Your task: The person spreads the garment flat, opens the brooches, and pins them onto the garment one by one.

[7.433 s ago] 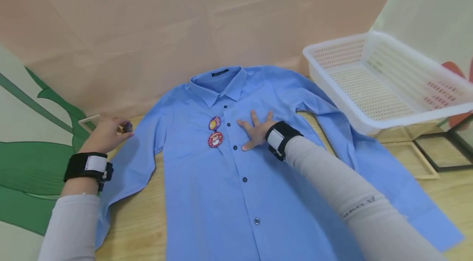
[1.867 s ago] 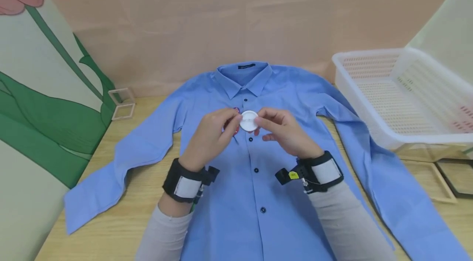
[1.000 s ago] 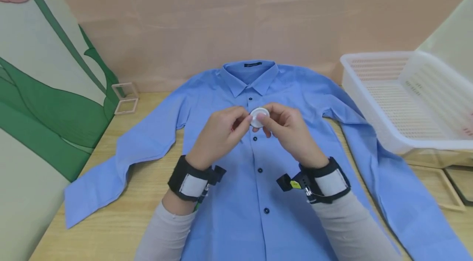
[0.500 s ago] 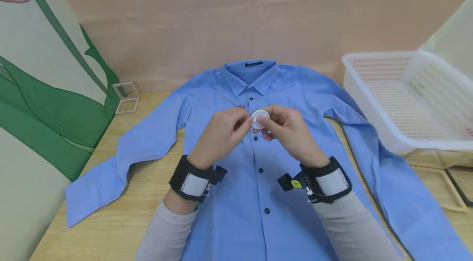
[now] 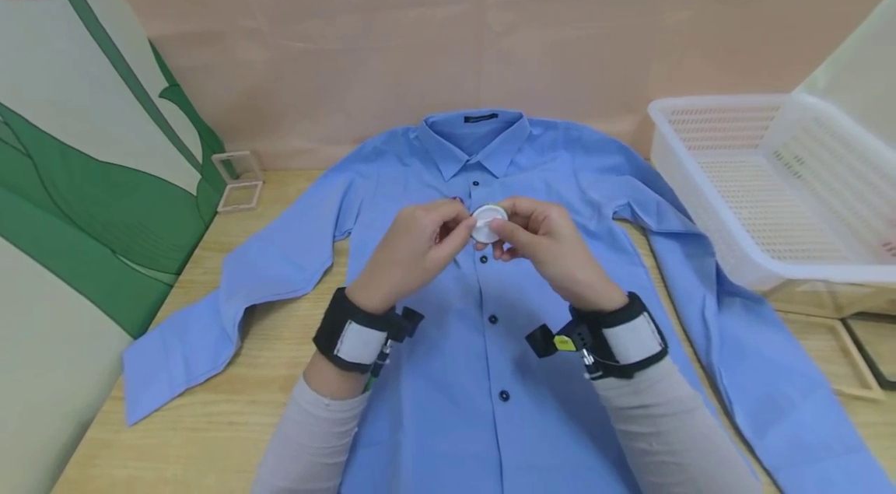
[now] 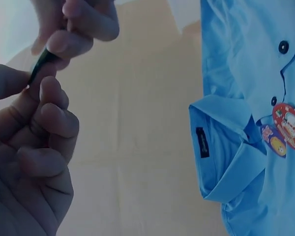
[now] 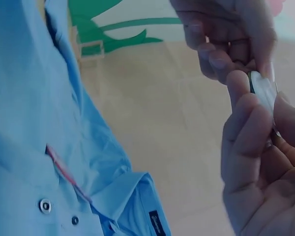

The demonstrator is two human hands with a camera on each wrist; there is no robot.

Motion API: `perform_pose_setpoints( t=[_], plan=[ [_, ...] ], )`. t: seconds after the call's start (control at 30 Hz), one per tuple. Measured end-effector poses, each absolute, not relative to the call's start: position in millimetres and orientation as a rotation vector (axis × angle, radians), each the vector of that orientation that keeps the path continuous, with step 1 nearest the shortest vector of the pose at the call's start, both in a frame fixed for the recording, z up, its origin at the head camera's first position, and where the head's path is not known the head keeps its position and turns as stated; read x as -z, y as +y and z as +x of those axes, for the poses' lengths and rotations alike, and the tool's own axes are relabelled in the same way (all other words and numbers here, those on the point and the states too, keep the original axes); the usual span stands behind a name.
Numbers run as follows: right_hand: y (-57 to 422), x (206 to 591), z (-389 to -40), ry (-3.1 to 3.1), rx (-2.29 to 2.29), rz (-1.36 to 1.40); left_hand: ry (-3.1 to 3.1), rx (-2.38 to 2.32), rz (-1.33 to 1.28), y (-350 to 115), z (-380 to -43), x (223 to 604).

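A round pin badge (image 5: pixel 488 224) is held above the chest of a blue shirt (image 5: pixel 434 354), its white back turned up. My left hand (image 5: pixel 420 241) pinches the badge's left edge between thumb and forefinger. From the other side, my right hand (image 5: pixel 553 245) grips it, the thumb lying on the back. In the right wrist view a thin pin stands out along the badge's (image 7: pixel 263 91) back. Two more badges sit on the shirt front, a red round one (image 6: pixel 290 125) and a purple one (image 6: pixel 274 141); in the head view my left hand mostly covers them.
A white plastic basket (image 5: pixel 763 261) stands at the right, beside the shirt's sleeve. Below it lie wooden and black frames (image 5: pixel 826 350). At the back left is a small pale hinged frame (image 5: pixel 240 194) on the wooden table (image 5: pixel 189 432).
Earlier my left hand held a small dark item at the left and my right hand lay spread on the shirt. Both now hold the badge together; over the last second they barely shift.
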State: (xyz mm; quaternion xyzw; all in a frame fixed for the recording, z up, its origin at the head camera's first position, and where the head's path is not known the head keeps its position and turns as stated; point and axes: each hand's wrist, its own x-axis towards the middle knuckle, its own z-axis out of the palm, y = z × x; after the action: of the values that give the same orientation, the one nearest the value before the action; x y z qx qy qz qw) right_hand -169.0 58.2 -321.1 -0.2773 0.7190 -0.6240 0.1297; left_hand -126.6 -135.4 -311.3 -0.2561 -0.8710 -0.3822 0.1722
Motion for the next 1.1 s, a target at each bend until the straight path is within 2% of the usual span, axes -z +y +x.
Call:
perform_pose_setpoints(
  t=[0.33,0.57,0.93,1.1],
  plan=[
    [63,317,-169,1.616,2.022,-0.631,-2.262,1.219,-0.835,-144,-129,306],
    [58,319,-168,1.528,1.990,-0.552,-2.196,1.305,-0.921,-143,-130,307],
    [49,321,-163,1.446,1.973,-0.500,-2.191,1.550,-0.831,-136,-111,287],
    [49,332,-170,1.687,1.824,-0.527,-2.260,1.549,-0.709,-145,-121,306]
  ],
)
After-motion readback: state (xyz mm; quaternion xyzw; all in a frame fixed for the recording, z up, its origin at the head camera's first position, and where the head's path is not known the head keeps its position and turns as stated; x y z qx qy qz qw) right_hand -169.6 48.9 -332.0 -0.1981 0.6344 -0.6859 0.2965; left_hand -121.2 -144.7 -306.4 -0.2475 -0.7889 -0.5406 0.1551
